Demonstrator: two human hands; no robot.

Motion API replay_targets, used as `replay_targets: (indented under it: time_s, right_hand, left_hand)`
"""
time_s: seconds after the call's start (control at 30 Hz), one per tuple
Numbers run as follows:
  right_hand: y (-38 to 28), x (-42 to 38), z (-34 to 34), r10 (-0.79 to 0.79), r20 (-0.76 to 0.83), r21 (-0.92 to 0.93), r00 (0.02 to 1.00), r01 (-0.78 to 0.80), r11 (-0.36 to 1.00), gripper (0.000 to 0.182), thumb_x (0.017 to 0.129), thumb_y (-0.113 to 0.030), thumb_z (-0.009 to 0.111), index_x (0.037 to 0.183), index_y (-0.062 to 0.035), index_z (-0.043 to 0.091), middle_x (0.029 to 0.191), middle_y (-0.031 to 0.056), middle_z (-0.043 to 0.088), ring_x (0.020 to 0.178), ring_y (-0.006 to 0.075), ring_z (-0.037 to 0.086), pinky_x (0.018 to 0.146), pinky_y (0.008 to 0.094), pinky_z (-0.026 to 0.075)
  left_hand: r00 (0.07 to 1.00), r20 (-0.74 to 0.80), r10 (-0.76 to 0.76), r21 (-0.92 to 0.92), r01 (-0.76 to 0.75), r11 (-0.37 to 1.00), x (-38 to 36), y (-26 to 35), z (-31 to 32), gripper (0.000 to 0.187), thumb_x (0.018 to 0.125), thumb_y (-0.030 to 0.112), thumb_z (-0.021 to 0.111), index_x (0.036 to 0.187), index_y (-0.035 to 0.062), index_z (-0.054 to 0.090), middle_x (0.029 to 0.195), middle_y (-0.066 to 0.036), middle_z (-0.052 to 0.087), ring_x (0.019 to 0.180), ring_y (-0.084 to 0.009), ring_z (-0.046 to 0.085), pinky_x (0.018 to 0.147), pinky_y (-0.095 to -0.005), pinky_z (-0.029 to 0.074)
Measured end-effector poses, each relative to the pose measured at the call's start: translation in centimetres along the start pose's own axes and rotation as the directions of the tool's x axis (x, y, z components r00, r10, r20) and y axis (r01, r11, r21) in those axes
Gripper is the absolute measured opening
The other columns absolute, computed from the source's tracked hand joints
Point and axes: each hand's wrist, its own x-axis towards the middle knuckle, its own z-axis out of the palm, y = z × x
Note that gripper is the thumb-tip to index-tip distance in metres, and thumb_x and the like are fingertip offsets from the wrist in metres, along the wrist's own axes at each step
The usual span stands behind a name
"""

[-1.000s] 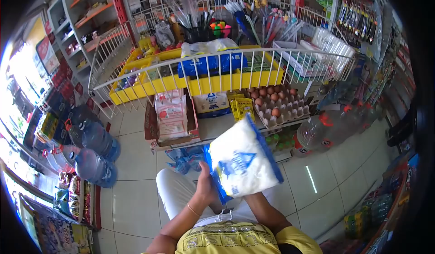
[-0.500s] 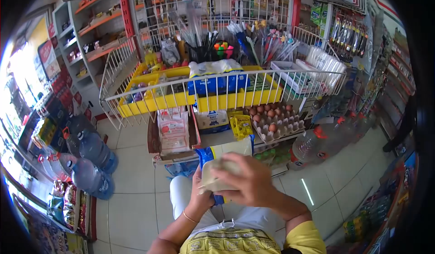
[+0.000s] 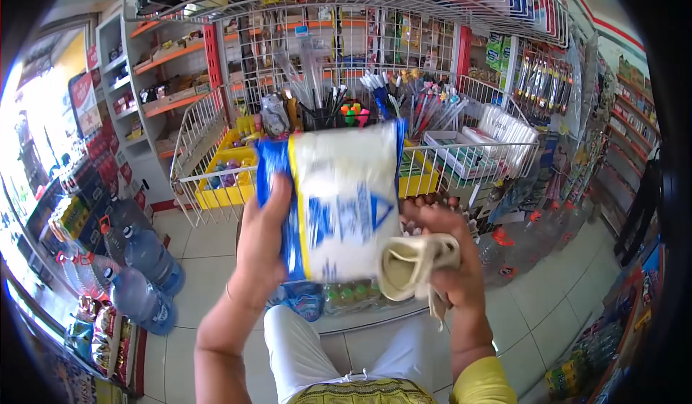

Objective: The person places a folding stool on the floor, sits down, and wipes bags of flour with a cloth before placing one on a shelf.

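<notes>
My left hand (image 3: 261, 234) grips the left edge of a flour packet (image 3: 344, 180), thumb in front. White and blue with a yellow stripe and a blue triangle, the packet is held upright before the wire basket. A bunched beige cloth (image 3: 405, 265) is in my right hand (image 3: 461, 249), close to the packet's lower right corner. The fingers of that hand are smeared by motion, but its palm and thumb are around the cloth. Behind the packet, much of the lower shelf is hidden.
The wire basket (image 3: 209, 177) holds yellow trays, pens and white boxes (image 3: 461, 155). Large water bottles (image 3: 140, 299) stand on the floor at left, more clear bottles (image 3: 497, 252) at right. Hanging goods (image 3: 548, 80) and wire racks surround the spot.
The flour packet has come up from near my lap, its printed side now facing me. My right hand, with the cloth, has moved off the packet's surface to its right.
</notes>
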Motion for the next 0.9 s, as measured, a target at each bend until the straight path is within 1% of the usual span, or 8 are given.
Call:
replay_targets:
  time_s: [0.1,0.37,0.43,0.53,0.63,0.77,0.8,0.9]
  right_hand:
    - [-2.2,5.9,0.4,0.0,-0.002,-0.397,1.0,-0.001,0.918,0.073,0.075,-0.017,0.07,0.135,0.0003,0.032,0.131,0.0147,0.043,0.113,0.023,0.05,0.098,0.0327,0.037]
    - [0.0,18.4,-4.5,0.286,-0.17,-0.232,0.943,-0.321,0.918,0.058,0.082,-0.038,0.066,0.122,-0.0003,0.047,0.097,0.0096,0.06,0.081,0.0132,0.058,0.066,0.0276,0.048]
    - [2.3,20.5,-5.9,0.362,-0.172,-0.283,0.916,-0.398,0.873,0.061,0.081,-0.04,0.067,0.121,0.0007,0.048,0.098,0.0105,0.061,0.078,0.0148,0.058,0.064,0.0285,0.048]
    - [3.2,21.5,-6.2,0.443,-0.164,-0.404,0.881,-0.47,0.785,0.064,0.08,-0.042,0.067,0.119,0.0056,0.05,0.098,0.0111,0.061,0.081,0.0148,0.058,0.067,0.0276,0.048]
    - [5.5,23.1,-8.0,0.565,-0.129,-0.497,0.815,-0.546,0.674,0.072,0.078,-0.045,0.068,0.121,0.0091,0.047,0.103,0.0131,0.06,0.086,0.0148,0.058,0.07,0.0262,0.048]
    - [6.9,23.1,-8.5,0.639,-0.057,-0.546,0.767,-0.56,0.623,0.074,0.075,-0.049,0.07,0.114,0.0108,0.052,0.101,0.0169,0.061,0.087,0.0177,0.059,0.073,0.028,0.047]
    - [6.1,22.8,-7.6,0.597,-0.089,-0.635,0.797,-0.507,0.583,0.073,0.075,-0.05,0.069,0.112,0.0112,0.053,0.1,0.0173,0.061,0.087,0.0188,0.059,0.074,0.0288,0.047]
    - [6.5,22.9,-7.8,0.553,-0.067,-0.733,0.83,-0.417,0.537,0.071,0.074,-0.051,0.07,0.109,0.0097,0.057,0.099,0.0198,0.063,0.088,0.0224,0.061,0.077,0.0311,0.048]
  left_hand:
    - [0.994,0.109,-0.014,-0.004,0.015,1.0,6.4,2.0,1.9,0.032,0.094,0.03,0.051,0.108,0.0013,0.053,0.091,-0.01,0.065,0.072,-0.0182,0.067,0.062,-0.0345,0.057]
    - [0.982,0.16,-0.101,-0.044,0.109,0.993,21.3,3.4,2.7,0.034,0.092,0.032,0.053,0.105,0.0006,0.054,0.089,-0.012,0.065,0.07,-0.0244,0.067,0.063,-0.0401,0.058]
    - [0.999,-0.009,0.042,0.166,-0.04,0.985,23.8,2.2,2.6,0.033,0.091,0.026,0.056,0.102,-0.005,0.054,0.086,-0.013,0.065,0.068,-0.0251,0.066,0.061,-0.0398,0.057]
    - [0.992,-0.127,-0.011,0.434,0.066,0.898,27.8,0.0,1.0,0.032,0.09,0.029,0.058,0.097,-0.0019,0.057,0.08,-0.011,0.066,0.062,-0.0247,0.065,0.056,-0.0412,0.056]
    - [0.998,-0.023,0.066,0.845,-0.016,0.535,24.0,0.3,2.2,0.03,0.083,0.023,0.067,0.096,-0.0038,0.063,0.084,-0.013,0.067,0.065,-0.0213,0.065,0.056,-0.037,0.054]
    - [0.979,0.028,-0.204,0.792,0.103,0.602,31.1,-3.9,-4.3,0.027,0.077,0.016,0.069,0.093,-0.0048,0.064,0.089,-0.014,0.068,0.067,-0.0201,0.065,0.057,-0.0342,0.052]
    - [0.941,0.312,-0.129,0.931,-0.275,0.239,33.2,-4.4,-6.1,0.028,0.075,0.015,0.069,0.094,-0.005,0.064,0.089,-0.015,0.068,0.069,-0.02,0.065,0.059,-0.0339,0.052]
    - [0.946,0.297,-0.127,0.954,-0.301,-0.015,28.8,-2.8,-3.1,0.042,0.076,0.034,0.069,0.101,0.001,0.062,0.1,-0.022,0.064,0.086,-0.0343,0.064,0.079,-0.0392,0.051]
